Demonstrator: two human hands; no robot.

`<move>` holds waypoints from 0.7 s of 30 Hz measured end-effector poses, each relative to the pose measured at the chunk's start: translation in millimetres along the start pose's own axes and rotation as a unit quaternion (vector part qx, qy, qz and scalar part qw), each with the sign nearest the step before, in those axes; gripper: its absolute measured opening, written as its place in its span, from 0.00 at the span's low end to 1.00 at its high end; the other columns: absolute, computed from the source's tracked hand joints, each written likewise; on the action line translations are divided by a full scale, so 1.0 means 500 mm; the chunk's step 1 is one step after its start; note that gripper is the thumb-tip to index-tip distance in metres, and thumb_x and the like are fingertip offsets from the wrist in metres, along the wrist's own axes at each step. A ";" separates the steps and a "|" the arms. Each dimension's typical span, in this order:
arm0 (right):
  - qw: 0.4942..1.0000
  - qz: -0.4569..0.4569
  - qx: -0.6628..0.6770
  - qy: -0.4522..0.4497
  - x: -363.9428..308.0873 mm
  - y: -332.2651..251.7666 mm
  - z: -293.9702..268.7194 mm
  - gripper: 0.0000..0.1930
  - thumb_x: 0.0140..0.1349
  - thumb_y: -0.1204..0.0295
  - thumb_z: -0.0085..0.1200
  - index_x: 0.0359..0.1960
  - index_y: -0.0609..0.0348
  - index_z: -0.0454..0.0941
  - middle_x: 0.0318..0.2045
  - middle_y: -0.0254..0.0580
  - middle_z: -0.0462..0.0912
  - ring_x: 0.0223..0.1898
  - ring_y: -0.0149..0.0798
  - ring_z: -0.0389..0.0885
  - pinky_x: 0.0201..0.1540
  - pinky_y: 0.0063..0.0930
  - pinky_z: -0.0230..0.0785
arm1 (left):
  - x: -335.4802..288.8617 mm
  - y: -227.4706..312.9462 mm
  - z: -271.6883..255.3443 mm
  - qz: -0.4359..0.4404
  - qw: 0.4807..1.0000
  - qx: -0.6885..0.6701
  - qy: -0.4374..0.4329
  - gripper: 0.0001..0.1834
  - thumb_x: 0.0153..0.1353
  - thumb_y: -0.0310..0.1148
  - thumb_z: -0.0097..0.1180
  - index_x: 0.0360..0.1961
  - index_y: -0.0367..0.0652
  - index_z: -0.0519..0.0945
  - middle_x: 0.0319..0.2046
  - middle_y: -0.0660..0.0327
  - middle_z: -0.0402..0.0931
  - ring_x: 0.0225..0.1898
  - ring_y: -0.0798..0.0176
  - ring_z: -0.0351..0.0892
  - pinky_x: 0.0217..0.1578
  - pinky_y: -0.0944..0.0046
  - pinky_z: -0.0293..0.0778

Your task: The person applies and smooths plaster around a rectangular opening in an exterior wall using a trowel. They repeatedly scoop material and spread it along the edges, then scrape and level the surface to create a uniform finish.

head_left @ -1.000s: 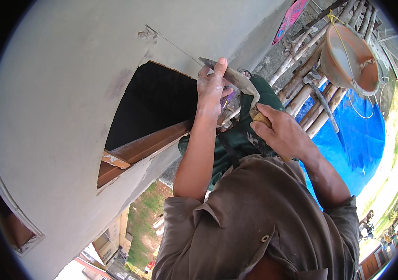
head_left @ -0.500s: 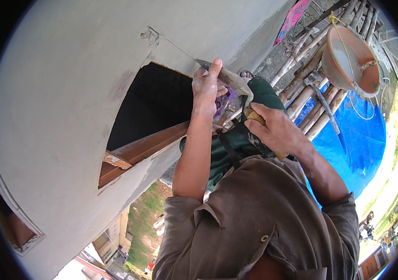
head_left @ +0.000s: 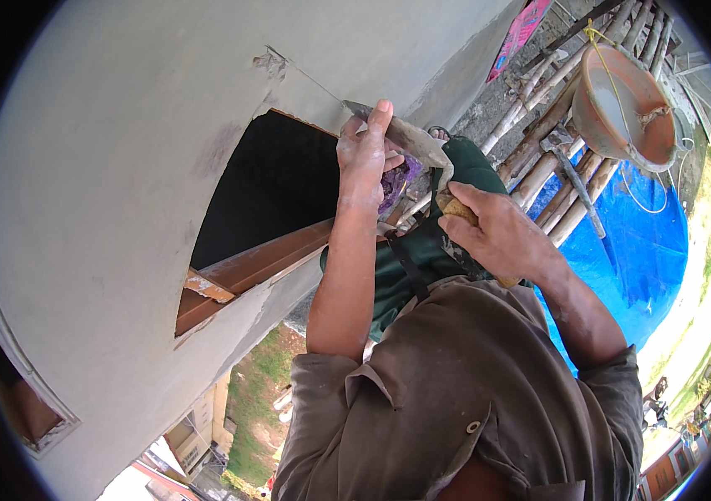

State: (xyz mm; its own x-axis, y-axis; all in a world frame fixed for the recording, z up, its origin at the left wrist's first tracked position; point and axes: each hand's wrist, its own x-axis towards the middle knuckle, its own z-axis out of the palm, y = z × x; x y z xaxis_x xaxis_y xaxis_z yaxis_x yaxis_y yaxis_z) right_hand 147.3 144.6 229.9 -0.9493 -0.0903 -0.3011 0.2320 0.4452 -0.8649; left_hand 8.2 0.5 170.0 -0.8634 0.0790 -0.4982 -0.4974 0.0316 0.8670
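Observation:
A trowel (head_left: 415, 142) with a mortar-smeared metal blade is held between my hands, in front of the wall. My right hand (head_left: 501, 230) is closed around its wooden handle (head_left: 458, 210). At the blade's far end, my left hand (head_left: 362, 163) has its thumb pressed on the metal and its other fingers curled; white residue coats the skin. Just beneath those fingers shows a purple, crumpled, net-like bundle (head_left: 397, 185); whether the hand also touches it I cannot tell. The blade's tip lies close to the grey plastered wall (head_left: 138, 150).
A dark window opening (head_left: 276, 179) with a brown wooden frame (head_left: 268, 255) is at left. To the right, an orange basin (head_left: 597, 108) with a yellow rope and a hammer (head_left: 577, 188) rest on scaffold poles (head_left: 531, 154). Below them spreads a blue tarp (head_left: 643, 250).
Both hands and the trowel have shifted very slightly left and up. The grips on the trowel look the same.

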 end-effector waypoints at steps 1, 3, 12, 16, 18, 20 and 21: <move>1.000 0.005 0.000 -0.004 -0.001 -0.002 -0.001 0.14 0.63 0.67 0.52 0.41 0.68 0.71 0.22 0.53 0.72 0.25 0.45 0.71 0.33 0.39 0.65 | 0.000 0.000 0.000 -0.001 1.000 0.000 0.001 0.43 0.52 0.58 0.64 0.55 0.30 0.67 0.36 0.56 0.71 0.33 0.61 0.77 0.33 0.59 0.80; 1.000 0.010 0.000 -0.011 -0.002 -0.006 -0.004 0.14 0.63 0.67 0.52 0.41 0.68 0.71 0.23 0.54 0.72 0.25 0.45 0.71 0.33 0.39 0.65 | -0.001 0.002 -0.001 -0.001 1.000 0.001 0.001 0.44 0.52 0.58 0.64 0.55 0.30 0.67 0.37 0.56 0.70 0.32 0.61 0.76 0.33 0.60 0.80; 1.000 -0.009 -0.007 0.003 -0.012 -0.025 -0.012 0.13 0.63 0.68 0.52 0.39 0.68 0.70 0.21 0.53 0.70 0.23 0.43 0.67 0.31 0.39 0.63 | -0.020 0.034 -0.001 0.016 1.000 0.005 -0.004 0.44 0.52 0.58 0.64 0.55 0.29 0.67 0.37 0.55 0.71 0.33 0.61 0.76 0.33 0.60 0.80; 1.000 -0.009 -0.009 0.005 -0.019 -0.034 -0.013 0.13 0.63 0.68 0.52 0.38 0.67 0.69 0.21 0.53 0.69 0.23 0.43 0.66 0.30 0.39 0.63 | -0.027 0.038 -0.004 0.026 1.000 0.005 -0.012 0.44 0.53 0.58 0.64 0.56 0.29 0.67 0.37 0.55 0.71 0.33 0.61 0.76 0.32 0.61 0.79; 1.000 -0.014 -0.010 0.009 -0.023 -0.043 -0.018 0.13 0.63 0.68 0.52 0.38 0.67 0.69 0.21 0.52 0.69 0.23 0.43 0.66 0.30 0.39 0.63 | -0.035 0.049 -0.001 0.033 0.999 0.010 -0.011 0.45 0.53 0.58 0.64 0.56 0.28 0.66 0.37 0.55 0.71 0.33 0.61 0.76 0.32 0.62 0.79; 1.000 -0.020 -0.013 0.013 -0.028 -0.051 -0.023 0.13 0.62 0.68 0.52 0.38 0.68 0.68 0.21 0.52 0.68 0.23 0.43 0.66 0.30 0.40 0.63 | -0.042 0.062 -0.001 0.038 0.999 0.014 -0.013 0.45 0.53 0.58 0.63 0.57 0.27 0.66 0.38 0.54 0.71 0.34 0.61 0.76 0.32 0.62 0.80; 1.000 -0.013 -0.011 0.007 -0.029 -0.052 -0.024 0.13 0.62 0.68 0.53 0.39 0.68 0.69 0.22 0.53 0.69 0.24 0.43 0.67 0.31 0.39 0.63 | -0.045 0.064 0.000 0.040 0.999 0.012 -0.009 0.46 0.53 0.58 0.64 0.57 0.27 0.65 0.39 0.54 0.70 0.35 0.61 0.76 0.32 0.62 0.80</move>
State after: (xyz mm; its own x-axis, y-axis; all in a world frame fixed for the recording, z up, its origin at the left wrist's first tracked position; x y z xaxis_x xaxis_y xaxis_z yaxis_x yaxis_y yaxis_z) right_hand 152.3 145.1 261.8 -0.9577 -0.0895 -0.2733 0.2030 0.4628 -0.8629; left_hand 11.8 -0.4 208.9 -0.8983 0.1010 -0.4275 -0.4248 0.0481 0.9040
